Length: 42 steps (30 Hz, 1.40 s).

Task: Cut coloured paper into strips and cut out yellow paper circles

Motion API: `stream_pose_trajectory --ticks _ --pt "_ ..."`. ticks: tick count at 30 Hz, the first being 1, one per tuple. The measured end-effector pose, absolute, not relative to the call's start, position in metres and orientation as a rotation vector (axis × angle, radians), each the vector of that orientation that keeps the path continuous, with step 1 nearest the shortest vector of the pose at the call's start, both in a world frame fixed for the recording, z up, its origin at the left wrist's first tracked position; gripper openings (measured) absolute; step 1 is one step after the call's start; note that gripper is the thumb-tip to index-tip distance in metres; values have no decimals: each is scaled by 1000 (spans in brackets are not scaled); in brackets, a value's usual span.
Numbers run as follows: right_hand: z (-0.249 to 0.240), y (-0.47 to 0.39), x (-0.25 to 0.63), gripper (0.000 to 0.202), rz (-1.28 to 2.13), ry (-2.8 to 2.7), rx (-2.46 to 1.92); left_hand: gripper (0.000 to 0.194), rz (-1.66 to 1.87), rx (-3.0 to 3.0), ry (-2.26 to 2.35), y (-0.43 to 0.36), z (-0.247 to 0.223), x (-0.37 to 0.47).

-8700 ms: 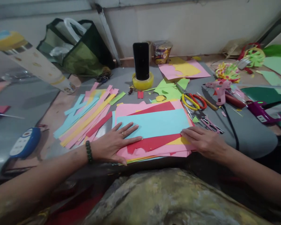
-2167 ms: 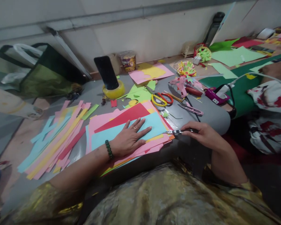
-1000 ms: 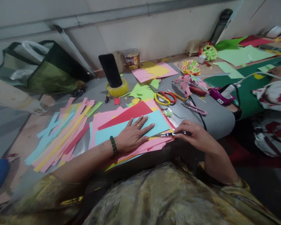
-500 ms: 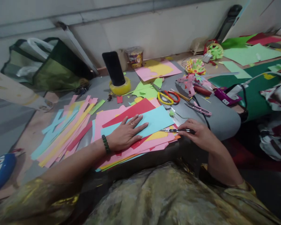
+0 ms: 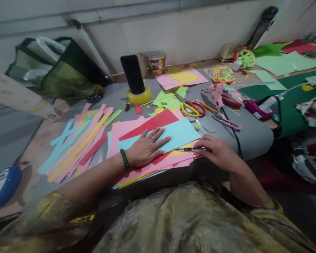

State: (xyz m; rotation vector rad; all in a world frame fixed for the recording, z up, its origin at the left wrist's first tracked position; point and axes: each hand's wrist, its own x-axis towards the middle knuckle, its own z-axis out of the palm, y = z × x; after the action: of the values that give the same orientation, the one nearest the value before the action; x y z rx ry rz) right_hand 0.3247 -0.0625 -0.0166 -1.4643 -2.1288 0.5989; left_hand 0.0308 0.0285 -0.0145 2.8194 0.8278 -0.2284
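The blue sheet (image 5: 180,133) lies beneath the left hand (image 5: 143,149), fingers spread, grasping nothing. The right hand (image 5: 216,150) pinches a slim tool (image 5: 189,149) (perhaps a craft knife), its tip nearer the left thumb than moments ago, seemingly working along the near edge. Paper strips (image 5: 80,140) lie left of both hands' fingers.

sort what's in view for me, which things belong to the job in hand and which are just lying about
Likely part of the job:
blue sheet, under the left hand
slim pointed tool, held in the right hand
stacked coloured sheets, beneath the blue sheet

Seemingly just lying about:
phone
yellow tape roll
printed cup
pink glue gun
green bag
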Motion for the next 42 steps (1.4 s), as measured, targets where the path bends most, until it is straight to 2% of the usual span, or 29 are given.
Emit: stream_pose_trajectory --ticks 7,21,42 --pt "-15 -58 296 11 567 -2253 -1438 61 -203 2822 813 29 -14 30" --pt "-19 -58 282 16 539 -2280 -1372 57 -219 2728 890 42 -3 2" --pt "-16 -63 239 17 447 -2448 -1291 57 -149 2748 915 38 -19 -11"
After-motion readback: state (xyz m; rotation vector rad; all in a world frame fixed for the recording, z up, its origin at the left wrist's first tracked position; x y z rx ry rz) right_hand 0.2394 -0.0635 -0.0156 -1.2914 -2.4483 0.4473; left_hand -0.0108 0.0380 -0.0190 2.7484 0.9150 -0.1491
